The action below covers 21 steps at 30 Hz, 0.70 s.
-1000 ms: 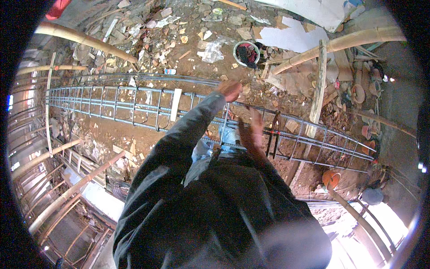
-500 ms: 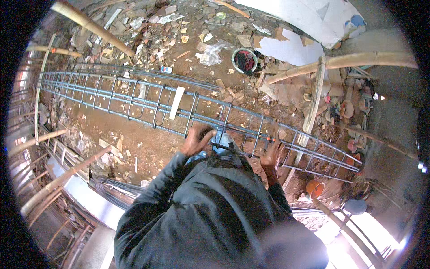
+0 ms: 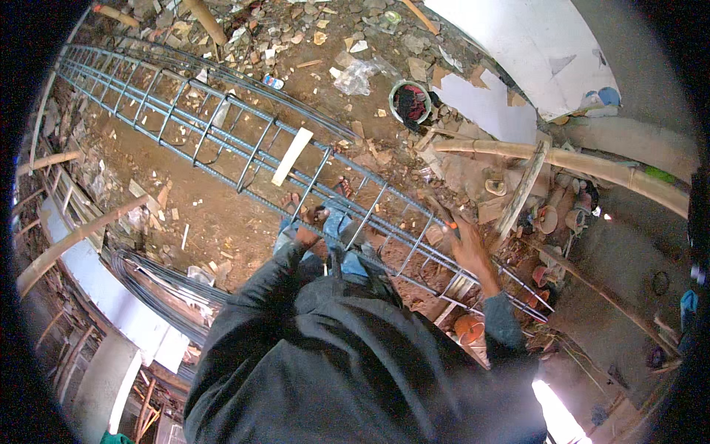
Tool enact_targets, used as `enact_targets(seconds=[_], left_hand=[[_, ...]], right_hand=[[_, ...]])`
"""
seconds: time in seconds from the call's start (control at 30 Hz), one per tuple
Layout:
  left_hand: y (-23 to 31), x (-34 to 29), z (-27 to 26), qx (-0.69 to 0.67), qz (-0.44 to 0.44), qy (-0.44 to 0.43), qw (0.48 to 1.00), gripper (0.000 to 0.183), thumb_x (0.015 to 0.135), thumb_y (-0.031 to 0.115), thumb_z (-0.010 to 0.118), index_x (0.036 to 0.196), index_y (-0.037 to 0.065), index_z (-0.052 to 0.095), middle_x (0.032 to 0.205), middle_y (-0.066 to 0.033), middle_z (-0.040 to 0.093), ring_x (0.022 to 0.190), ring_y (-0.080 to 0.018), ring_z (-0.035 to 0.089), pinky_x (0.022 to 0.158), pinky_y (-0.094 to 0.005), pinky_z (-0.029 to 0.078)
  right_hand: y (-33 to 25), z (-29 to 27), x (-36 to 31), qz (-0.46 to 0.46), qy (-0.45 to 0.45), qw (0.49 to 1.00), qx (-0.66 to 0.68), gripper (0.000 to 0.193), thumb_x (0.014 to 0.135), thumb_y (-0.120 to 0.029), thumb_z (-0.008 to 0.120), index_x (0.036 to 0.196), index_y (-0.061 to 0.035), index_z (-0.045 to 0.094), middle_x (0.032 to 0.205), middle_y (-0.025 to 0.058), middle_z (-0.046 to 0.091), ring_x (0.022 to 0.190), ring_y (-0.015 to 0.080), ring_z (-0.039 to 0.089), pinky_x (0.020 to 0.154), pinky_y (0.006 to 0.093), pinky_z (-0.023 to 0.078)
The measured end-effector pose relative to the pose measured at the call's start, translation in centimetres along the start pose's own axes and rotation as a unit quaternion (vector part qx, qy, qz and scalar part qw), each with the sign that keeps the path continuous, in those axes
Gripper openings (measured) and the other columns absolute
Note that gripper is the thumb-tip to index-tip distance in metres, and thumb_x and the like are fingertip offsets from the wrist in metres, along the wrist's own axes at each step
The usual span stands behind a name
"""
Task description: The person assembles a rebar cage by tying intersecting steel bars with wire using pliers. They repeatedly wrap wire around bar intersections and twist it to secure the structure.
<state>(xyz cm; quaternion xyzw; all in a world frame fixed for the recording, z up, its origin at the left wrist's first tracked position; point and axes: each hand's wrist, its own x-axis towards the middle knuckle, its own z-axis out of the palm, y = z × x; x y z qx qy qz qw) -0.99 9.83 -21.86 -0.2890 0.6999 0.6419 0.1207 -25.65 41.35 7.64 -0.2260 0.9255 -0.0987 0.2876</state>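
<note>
A long rebar cage [image 3: 255, 152], made of ribbed bars with square stirrups, runs slantwise in front of me from the far left to the near right. At its near lower bar is my left hand [image 3: 308, 231], its fingers curled around the bar; the fingertips are partly hidden. My right hand [image 3: 473, 253] reaches over the right part of the cage. Its fingers are stretched out at the far bar, beside a small orange spot that I cannot make out. A pale flat strip [image 3: 292, 157] lies across the cage's middle.
Loose bars lie along the cage's far side. A round basin [image 3: 410, 102] with dark red cloth stands beyond. Bamboo poles [image 3: 577, 159] and a wooden strip [image 3: 523, 189] cross at the right. An orange bucket [image 3: 469, 328] stands near right; coiled rods [image 3: 166, 285] lie left. Rubble covers the ground.
My view has turned, so the cage slants more steeply. My right hand has come further over the cage with fingers extended. My left hand remains at the near bar.
</note>
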Motion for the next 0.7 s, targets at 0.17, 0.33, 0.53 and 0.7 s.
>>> enact_targets(seconds=[0.17,0.33,0.53,0.7], left_hand=[[1.5,5.0,5.0,-0.201,0.184,0.051,0.961,0.050,0.105,0.042,0.046,0.136,0.005,0.055,0.113,-0.0060,0.068,0.112,-0.0247,0.060,0.106,-0.0432,0.041],[0.7,8.9,8.5,-0.194,0.046,0.017,0.980,0.063,0.103,0.052,0.041,0.143,0.004,0.049,0.136,-0.0110,0.061,0.126,-0.0290,0.053,0.116,-0.0449,0.033],[-1.2,5.5,9.4,0.056,0.001,-0.088,0.995,0.051,0.105,0.040,0.045,0.142,0.005,0.051,0.144,-0.0151,0.053,0.132,-0.0301,0.049,0.116,-0.0452,0.033],[-2.4,6.3,11.4,0.177,-0.041,-0.089,0.979,0.065,0.098,0.044,0.058,0.151,0.012,0.041,0.141,-0.0222,0.053,0.129,-0.0310,0.052,0.105,-0.0434,0.040]], right_hand=[[-2.5,-6.9,7.7,-0.182,-0.145,0.969,-0.086,0.057,0.093,-0.010,0.061,0.149,-0.0143,0.048,0.115,0.0178,0.059,0.103,0.0404,0.059,0.092,0.0506,0.048],[-4.9,-9.4,13.2,-0.282,-0.160,0.911,-0.257,0.070,0.082,-0.006,0.065,0.148,-0.0198,0.048,0.113,0.0153,0.058,0.101,0.0364,0.060,0.088,0.0517,0.047],[-4.0,-10.3,16.2,-0.385,-0.101,0.872,-0.286,0.064,0.082,-0.007,0.066,0.144,-0.0176,0.052,0.115,0.0144,0.058,0.104,0.0333,0.058,0.091,0.0496,0.047],[-2.5,-8.4,18.1,-0.348,-0.113,0.815,-0.449,0.070,0.082,-0.017,0.071,0.149,-0.0178,0.049,0.121,0.0141,0.056,0.116,0.0335,0.055,0.102,0.0479,0.043]])
